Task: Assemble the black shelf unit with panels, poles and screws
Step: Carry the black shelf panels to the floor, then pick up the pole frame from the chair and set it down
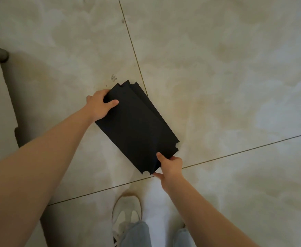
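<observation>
black panels [137, 127]; cream marbled floor tiles [217, 68]; white shoe [126, 213].

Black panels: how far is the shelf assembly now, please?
Done: nothing joined shows. In hand: the left grip holds the far end of the stacked black panels, thumb on top, and the right grip pinches the near end, over the tiled floor. Left: all joining; no poles are in view, and the small bits on the floor beyond the panels are too small to call screws.

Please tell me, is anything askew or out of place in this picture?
The stacked black panels, held by the left hand and right hand, are not squared: the lower one sticks out at the far end. Nothing looks damaged.
</observation>
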{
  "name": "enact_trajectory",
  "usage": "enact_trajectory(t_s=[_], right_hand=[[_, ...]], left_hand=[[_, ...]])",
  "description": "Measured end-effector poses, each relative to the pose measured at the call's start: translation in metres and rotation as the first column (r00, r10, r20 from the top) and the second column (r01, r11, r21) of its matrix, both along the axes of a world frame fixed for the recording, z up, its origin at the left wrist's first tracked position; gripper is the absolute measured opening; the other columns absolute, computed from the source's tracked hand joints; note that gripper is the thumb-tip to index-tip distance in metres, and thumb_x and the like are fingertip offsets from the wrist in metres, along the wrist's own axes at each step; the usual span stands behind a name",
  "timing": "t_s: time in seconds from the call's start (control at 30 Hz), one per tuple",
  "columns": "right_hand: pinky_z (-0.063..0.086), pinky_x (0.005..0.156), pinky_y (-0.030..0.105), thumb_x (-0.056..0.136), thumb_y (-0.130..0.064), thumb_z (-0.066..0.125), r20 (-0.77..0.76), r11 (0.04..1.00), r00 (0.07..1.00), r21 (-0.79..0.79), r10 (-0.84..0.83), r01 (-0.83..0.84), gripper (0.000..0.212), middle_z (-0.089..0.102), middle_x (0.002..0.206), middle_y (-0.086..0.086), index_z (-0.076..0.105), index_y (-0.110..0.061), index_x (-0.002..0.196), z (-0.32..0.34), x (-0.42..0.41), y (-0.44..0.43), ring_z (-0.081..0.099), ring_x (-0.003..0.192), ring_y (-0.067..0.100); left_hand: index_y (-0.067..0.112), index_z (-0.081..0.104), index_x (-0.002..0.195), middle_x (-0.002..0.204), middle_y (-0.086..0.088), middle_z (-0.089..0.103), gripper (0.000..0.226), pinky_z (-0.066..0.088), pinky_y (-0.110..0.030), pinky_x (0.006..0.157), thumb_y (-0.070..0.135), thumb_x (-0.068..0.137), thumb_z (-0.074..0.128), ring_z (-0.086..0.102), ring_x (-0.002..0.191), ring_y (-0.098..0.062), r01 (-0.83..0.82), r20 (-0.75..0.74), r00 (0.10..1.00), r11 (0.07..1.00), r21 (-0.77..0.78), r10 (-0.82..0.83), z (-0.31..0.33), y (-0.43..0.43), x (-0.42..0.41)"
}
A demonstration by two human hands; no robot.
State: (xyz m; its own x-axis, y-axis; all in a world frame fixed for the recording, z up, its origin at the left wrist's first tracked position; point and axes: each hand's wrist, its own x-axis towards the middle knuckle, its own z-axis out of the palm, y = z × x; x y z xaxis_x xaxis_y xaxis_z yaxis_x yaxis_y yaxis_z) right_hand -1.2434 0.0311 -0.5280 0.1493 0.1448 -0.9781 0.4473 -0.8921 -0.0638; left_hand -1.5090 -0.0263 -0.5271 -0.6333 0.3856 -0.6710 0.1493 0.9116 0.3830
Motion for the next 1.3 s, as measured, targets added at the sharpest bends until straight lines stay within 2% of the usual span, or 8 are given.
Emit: enact_trajectory(t_s=[0.23, 0.4, 0.63, 0.7, 0.8, 0.93, 1.1, 1.3], right_hand=[[0.059, 0.064, 0.042, 0.091, -0.015, 0.068, 0.047, 0.999, 0.998, -0.01, 0.043, -0.043, 0.037, 0.051, 0.119, 0.014, 0.043, -0.014, 0.119, -0.005, -0.005, -0.007, 0.054, 0.101, 0.029], [0.059, 0.081, 0.049, 0.092, -0.018, 0.068, 0.04, 0.997, 0.998, -0.05, 0.057, -0.055, 0.041, 0.05, 0.125, 0.013, 0.044, -0.013, 0.124, 0.002, -0.003, 0.002, 0.054, 0.109, 0.029], [0.053, 0.09, 0.038, 0.097, -0.024, 0.059, -0.012, 0.99, 0.992, 0.06, 0.128, -0.127, 0.036, 0.053, 0.123, 0.01, 0.047, -0.011, 0.128, 0.062, 0.017, 0.029, 0.056, 0.101, 0.022], [0.051, 0.096, 0.041, 0.097, -0.023, 0.056, -0.028, 0.976, 0.983, 0.121, 0.184, -0.179, 0.036, 0.055, 0.118, 0.009, 0.046, -0.011, 0.13, 0.096, 0.022, 0.041, 0.056, 0.098, 0.021], [0.049, 0.099, 0.043, 0.097, -0.022, 0.055, -0.043, 0.944, 0.966, 0.224, 0.256, -0.24, 0.036, 0.056, 0.118, 0.007, 0.048, -0.012, 0.131, 0.159, 0.027, 0.062, 0.056, 0.109, 0.024], [0.046, 0.079, 0.029, 0.097, -0.023, 0.054, -0.036, 0.846, 0.918, 0.402, 0.396, -0.349, 0.034, 0.056, 0.111, 0.0, 0.05, -0.015, 0.13, 0.263, 0.031, 0.092, 0.055, 0.097, 0.017], [0.037, 0.062, 0.015, 0.098, -0.022, 0.05, 0.006, 0.706, 0.867, 0.577, 0.499, -0.41, 0.033, 0.056, 0.108, -0.004, 0.049, -0.017, 0.131, 0.397, 0.039, 0.118, 0.053, 0.083, 0.003], [0.037, 0.085, 0.019, 0.099, -0.019, 0.052, 0.043, 0.578, 0.858, 0.722, 0.513, -0.381, 0.031, 0.059, 0.117, -0.003, 0.05, -0.015, 0.13, 0.54, 0.06, 0.121, 0.055, 0.105, 0.01]], left_hand=[[0.017, 0.041, 0.148, 0.146, -0.009, 0.051, 0.053, 0.033, -0.049, 0.113, 0.032, 0.101, 0.057, 0.039, 0.137, -0.037, 0.05, -0.035, 0.998, 0.998, -0.045, -0.052, -0.003, 0.001, -0.001], [0.014, 0.031, 0.154, 0.153, -0.012, 0.043, 0.065, 0.035, -0.049, 0.114, 0.031, 0.099, 0.061, 0.039, 0.14, -0.036, 0.048, -0.112, 0.992, 0.995, -0.083, -0.057, 0.003, 0.002, 0.009], [0.014, 0.029, 0.155, 0.157, -0.012, 0.035, 0.064, 0.032, -0.047, 0.114, 0.023, 0.1, 0.059, 0.03, 0.143, -0.035, 0.072, -0.145, 0.986, 0.995, -0.065, -0.081, 0.067, 0.019, 0.032], [0.015, 0.029, 0.155, 0.157, -0.011, 0.035, 0.061, 0.033, -0.045, 0.113, 0.021, 0.1, 0.057, 0.032, 0.142, -0.033, 0.094, -0.136, 0.986, 0.995, -0.017, -0.095, 0.101, 0.03, 0.043], [0.014, 0.035, 0.152, 0.152, -0.011, 0.042, 0.056, 0.034, -0.04, 0.112, 0.018, 0.1, 0.056, 0.04, 0.138, -0.03, 0.127, -0.118, 0.986, 0.989, 0.08, -0.117, 0.161, 0.048, 0.062], [0.017, 0.044, 0.144, 0.134, -0.003, 0.057, 0.044, 0.045, -0.032, 0.095, 0.021, 0.102, 0.055, 0.057, 0.116, -0.024, 0.127, -0.07, 0.991, 0.975, 0.185, -0.116, 0.258, 0.075, 0.089], [0.02, 0.051, 0.135, 0.115, 0.006, 0.061, 0.034, 0.039, -0.024, 0.087, 0.023, 0.102, 0.054, 0.056, 0.107, -0.014, 0.202, -0.085, 0.979, 0.933, 0.297, -0.185, 0.383, 0.104, 0.123], [0.025, 0.051, 0.135, 0.116, 0.011, 0.059, 0.033, 0.034, -0.01, 0.071, 0.027, 0.102, 0.053, 0.053, 0.094, -0.001, 0.348, -0.134, 0.937, 0.869, 0.35, -0.322, 0.519, 0.117, 0.159]])
